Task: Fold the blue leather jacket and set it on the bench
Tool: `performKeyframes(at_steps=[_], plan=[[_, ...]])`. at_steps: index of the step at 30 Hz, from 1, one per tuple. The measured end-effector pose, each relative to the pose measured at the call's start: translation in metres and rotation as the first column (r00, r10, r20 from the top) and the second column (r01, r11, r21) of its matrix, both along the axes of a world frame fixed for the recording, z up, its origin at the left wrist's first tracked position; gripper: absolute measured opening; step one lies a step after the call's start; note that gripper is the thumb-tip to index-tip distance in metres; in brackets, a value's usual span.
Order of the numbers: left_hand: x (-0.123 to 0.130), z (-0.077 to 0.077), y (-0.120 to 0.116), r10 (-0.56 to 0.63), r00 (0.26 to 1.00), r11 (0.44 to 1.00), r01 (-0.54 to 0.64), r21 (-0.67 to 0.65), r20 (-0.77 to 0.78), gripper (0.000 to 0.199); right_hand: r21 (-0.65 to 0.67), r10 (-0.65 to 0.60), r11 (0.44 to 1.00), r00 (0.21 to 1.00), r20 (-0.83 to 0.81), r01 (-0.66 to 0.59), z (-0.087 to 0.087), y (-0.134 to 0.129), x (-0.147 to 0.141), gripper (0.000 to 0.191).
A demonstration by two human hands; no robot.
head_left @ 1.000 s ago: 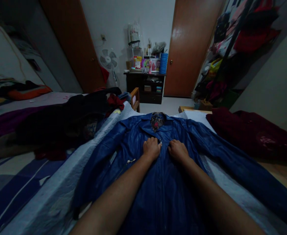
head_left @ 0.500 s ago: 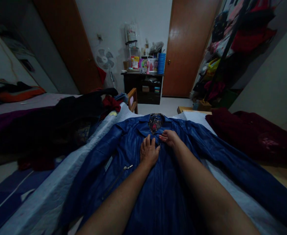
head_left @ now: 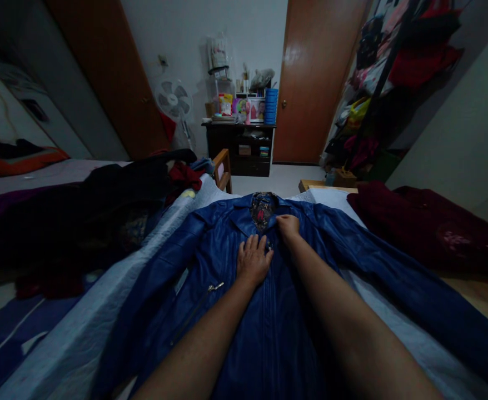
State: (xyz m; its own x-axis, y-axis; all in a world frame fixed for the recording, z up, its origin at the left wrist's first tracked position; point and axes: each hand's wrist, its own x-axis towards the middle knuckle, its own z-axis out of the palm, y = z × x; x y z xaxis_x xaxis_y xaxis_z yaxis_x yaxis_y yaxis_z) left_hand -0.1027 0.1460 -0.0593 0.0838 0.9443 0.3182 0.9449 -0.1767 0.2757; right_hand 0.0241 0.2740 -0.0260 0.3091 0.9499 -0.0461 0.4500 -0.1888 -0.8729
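Note:
A blue leather jacket point(head_left: 244, 344) lies front up with its sleeves spread and its patterned lining showing at the neck. My left hand point(head_left: 254, 259) rests flat on the chest beside the front zip, fingers stretched out. Closed on the edge of the collar lapel point(head_left: 274, 221) is my right hand point(head_left: 288, 226), its fingers bent around the edge. The metal zip pull point(head_left: 269, 245) sits between the two hands. Lower on the left, a slanted pocket zip point(head_left: 215, 287) shows a silver pull.
Beneath the jacket is a pale blue bed cover point(head_left: 102, 297). Dark clothes point(head_left: 81, 208) are heaped on the left, and a maroon garment point(head_left: 423, 228) lies on the right. Farther back stand a wooden chair point(head_left: 223, 169), a dark cabinet point(head_left: 239, 150) and a fan point(head_left: 174, 100).
My right hand has moved up slightly and closed on the lapel, which is lifted a little. The left hand has flattened on the chest in nearly the same spot.

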Motion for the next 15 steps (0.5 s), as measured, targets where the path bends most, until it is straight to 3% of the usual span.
performKeyframes(at_steps=[4, 11, 15], plan=[[-0.001, 0.003, 0.000, -0.035, 0.999, 0.999, 0.034, -0.031, -0.011, 0.053, -0.005, -0.031, 0.999, 0.966, 0.257, 0.034, 0.000, 0.000, 0.023, 0.012], [-0.002, 0.008, -0.002, -0.082, 0.997, 0.996, 0.082, -0.030, -0.012, 0.047, -0.032, 0.097, 0.995, 0.861, 0.499, -0.094, 0.000, -0.010, 0.024, 0.015], [0.000, 0.009, -0.004, -0.081, 0.997, 0.997, 0.081, -0.013, -0.008, 0.045, 0.082, 0.007, 0.993, 0.752, 0.659, -0.081, 0.005, -0.020, 0.017, 0.030]])
